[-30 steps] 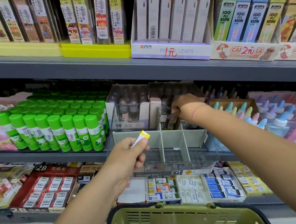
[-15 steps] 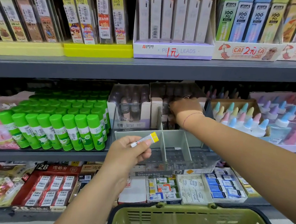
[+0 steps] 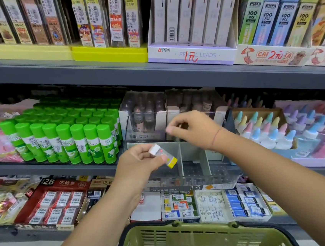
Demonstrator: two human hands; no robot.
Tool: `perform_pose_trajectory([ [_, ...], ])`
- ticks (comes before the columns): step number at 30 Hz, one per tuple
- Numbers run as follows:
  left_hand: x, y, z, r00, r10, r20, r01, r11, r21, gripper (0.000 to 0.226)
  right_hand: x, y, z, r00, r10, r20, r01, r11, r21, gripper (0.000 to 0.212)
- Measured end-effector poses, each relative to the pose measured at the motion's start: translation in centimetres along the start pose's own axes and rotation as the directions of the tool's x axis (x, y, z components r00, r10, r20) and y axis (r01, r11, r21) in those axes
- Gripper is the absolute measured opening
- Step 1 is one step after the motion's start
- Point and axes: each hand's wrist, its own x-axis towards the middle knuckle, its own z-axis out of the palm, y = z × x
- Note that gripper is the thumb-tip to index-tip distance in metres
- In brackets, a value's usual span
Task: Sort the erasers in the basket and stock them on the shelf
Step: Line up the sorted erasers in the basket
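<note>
Three grey shelves [image 3: 162, 76], green glue sticks [image 3: 87, 145], olive basket [image 3: 206, 235] below

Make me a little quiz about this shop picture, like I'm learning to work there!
1. True or false: the eraser already lies in the clear box.
2. The end of the eraser that sticks out of the left hand is: A yellow, B blue, C black.
3. Fill in: the glue sticks have ___ caps.

Key: 1 false, the left hand holds it in front of the box; 2 A; 3 green.
</note>
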Motion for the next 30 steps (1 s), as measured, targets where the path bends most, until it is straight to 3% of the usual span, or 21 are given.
perform_pose_trajectory([
  [1, -0.1, 0.0, 0.0, 1.0, 0.023, 0.014, -0.023, 1.0, 0.015, 0.028, -0.4, -0.9, 0.1, 0.995, -0.051, 0.083, 0.04, 0.99, 0.133, 0.02],
  [3, -0.4, 0.1, 0.1, 0.998, 0.054, 0.04, -0.055, 0.997, 0.046, 0.037, -1.0, -1.8, 0.4, 0.971, -0.106, 0.213, 0.056, 0.971, 0.232, 0.017],
  [5, -0.6, 0.2, 0.3, 0.995, 0.093, 0.041, -0.097, 0.991, 0.09, 0.044, -1.2, -1.7, 0.6, 0.96, -0.114, 0.255, 0.049, 0.967, 0.249, 0.014],
  [7, -0.5, 0.1, 0.2, 0.981, 0.188, 0.051, -0.195, 0.95, 0.245, 0.044, -1.2, -1.0, 0.3, 0.965, -0.104, 0.24, 0.031, 0.957, 0.289, 0.012],
  [9, -0.4, -0.2, -0.3, 0.955, 0.249, 0.161, -0.296, 0.805, 0.514, 0.036, -0.9, 0.0, -0.7, 0.988, -0.039, 0.149, -0.018, 0.93, 0.368, 0.01],
  [13, -0.6, -1.1, -1.2, 0.927, 0.062, 0.369, -0.352, 0.475, 0.806, 0.028, 0.5, 3.4, -2.9, 0.976, 0.205, -0.07, -0.146, 0.86, 0.489, 0.016],
  [16, -0.5, -1.3, -1.1, 0.926, 0.069, 0.371, -0.368, 0.386, 0.846, 0.021, 1.7, 5.2, -2.9, 0.959, 0.271, -0.09, -0.227, 0.915, 0.334, 0.022],
  [20, -0.3, -1.4, -1.1, 0.933, 0.07, 0.353, -0.35, 0.408, 0.843, 0.016, 2.5, 6.1, -1.1, 0.982, 0.177, -0.072, -0.186, 0.971, -0.151, 0.018],
  [24, -0.2, -1.4, -1.1, 0.929, 0.068, 0.364, -0.358, 0.419, 0.835, 0.015, 3.0, 6.2, 0.7, 0.99, 0.069, -0.127, -0.103, 0.953, -0.285, 0.02],
  [30, 0.0, -1.6, -1.1, 0.925, 0.075, 0.372, -0.367, 0.42, 0.83, 0.015, 3.8, 6.4, 2.0, 0.988, 0.03, -0.151, -0.097, 0.883, -0.46, 0.023],
])
